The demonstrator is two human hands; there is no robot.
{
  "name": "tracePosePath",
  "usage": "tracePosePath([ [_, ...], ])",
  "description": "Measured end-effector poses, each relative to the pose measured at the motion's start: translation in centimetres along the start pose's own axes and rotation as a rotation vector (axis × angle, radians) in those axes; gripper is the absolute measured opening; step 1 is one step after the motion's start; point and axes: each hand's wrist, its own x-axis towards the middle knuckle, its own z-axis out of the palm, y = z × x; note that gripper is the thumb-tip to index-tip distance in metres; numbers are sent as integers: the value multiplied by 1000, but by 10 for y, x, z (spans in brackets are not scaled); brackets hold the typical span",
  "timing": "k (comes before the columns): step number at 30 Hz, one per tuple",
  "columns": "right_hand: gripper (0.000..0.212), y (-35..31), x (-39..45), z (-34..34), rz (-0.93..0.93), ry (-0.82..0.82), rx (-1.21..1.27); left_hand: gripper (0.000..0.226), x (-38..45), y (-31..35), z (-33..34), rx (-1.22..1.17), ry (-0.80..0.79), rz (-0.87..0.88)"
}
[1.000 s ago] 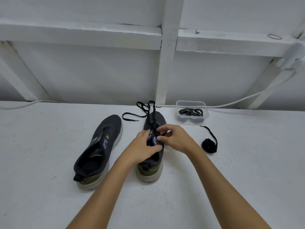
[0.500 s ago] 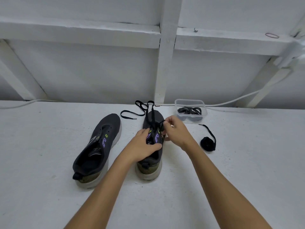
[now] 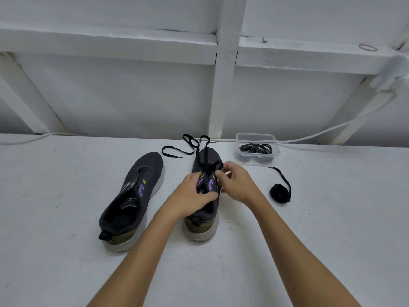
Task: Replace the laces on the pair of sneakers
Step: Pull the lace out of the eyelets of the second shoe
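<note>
Since a moment ago the right hand (image 3: 238, 185) has drawn back toward the shoe's outer side, its fingers (image 3: 219, 173) pinching the black lace (image 3: 204, 158) beside an eyelet. Nearer, the left hand (image 3: 192, 196) grips the tongue area of the right sneaker (image 3: 201, 224) on the worktop (image 3: 66, 262). Soft and limp, the lace probably handles best by its stiff tip. Left of it lies the unlaced sneaker (image 3: 132, 196) — further off, a coiled lace (image 3: 280, 192) and a tub (image 3: 256, 138) holding more.
</note>
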Motion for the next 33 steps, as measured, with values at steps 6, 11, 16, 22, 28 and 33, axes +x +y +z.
tracePosePath([
  [6,7,-6,1,-7,40,178,229,76,0,-2,1,-3,-3,1],
  [11,11,6,-7,-4,174,-12,214,69,0,0,1,2,3,3],
  [16,14,6,-9,4,148,24,231,59,1,-1,1,-4,-8,4],
  [22,5,4,-3,6,43,-12,123,61,1,0,1,-3,-8,9],
  [28,12,-10,3,-5,56,381,342,67,1,0,0,6,-21,-2],
  [33,22,-7,-2,-11,270,231,324,72,1,-1,0,17,-27,-13],
])
